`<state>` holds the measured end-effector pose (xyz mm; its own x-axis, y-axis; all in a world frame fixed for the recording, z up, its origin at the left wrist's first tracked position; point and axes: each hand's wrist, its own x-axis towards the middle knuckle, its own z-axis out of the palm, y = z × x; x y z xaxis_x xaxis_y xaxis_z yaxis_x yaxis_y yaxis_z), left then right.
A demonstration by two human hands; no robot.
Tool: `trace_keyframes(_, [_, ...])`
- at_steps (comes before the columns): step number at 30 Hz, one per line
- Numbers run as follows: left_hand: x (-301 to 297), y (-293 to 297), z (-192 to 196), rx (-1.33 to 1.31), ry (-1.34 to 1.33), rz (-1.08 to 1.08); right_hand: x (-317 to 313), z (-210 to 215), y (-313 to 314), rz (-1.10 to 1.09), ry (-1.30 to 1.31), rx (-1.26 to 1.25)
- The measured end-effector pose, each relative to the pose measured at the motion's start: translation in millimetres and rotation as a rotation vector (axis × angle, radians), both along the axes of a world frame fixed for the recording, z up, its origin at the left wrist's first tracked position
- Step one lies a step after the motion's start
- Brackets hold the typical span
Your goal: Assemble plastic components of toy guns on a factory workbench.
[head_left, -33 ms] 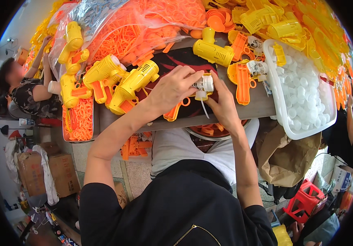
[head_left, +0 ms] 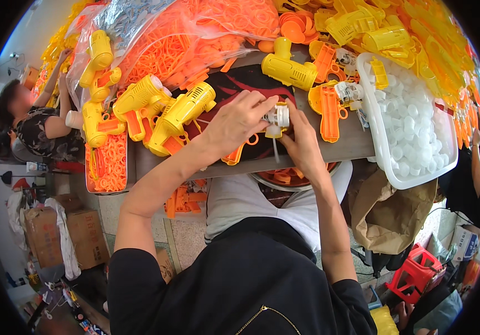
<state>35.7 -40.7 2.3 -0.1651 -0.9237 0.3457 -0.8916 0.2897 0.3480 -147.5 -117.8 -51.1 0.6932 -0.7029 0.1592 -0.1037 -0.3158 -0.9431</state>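
White tub (head_left: 378, 146) of pale caps (head_left: 418, 123) beside both hands, left hand (head_left: 240, 121) and right hand (head_left: 301, 142) together, pinching a small white part (head_left: 278, 117).

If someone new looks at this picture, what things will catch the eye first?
First, the two hands at the centre: the left hand and right hand together hold a small white part over the table. Around them lie bright yellow toy guns, with bags of orange pieces behind. To the right stands a white tray of white caps.
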Motion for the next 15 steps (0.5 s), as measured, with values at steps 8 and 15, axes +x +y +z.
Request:
trace_keyframes(8, [14, 4, 6, 0.023, -0.062, -0.041, -3, -10, 5, -0.109, 0.106, -0.310])
trace_keyframes(15, [78, 54, 15, 0.150, -0.506, 0.585, -2, -1, 1, -0.054, 0.179, -0.221])
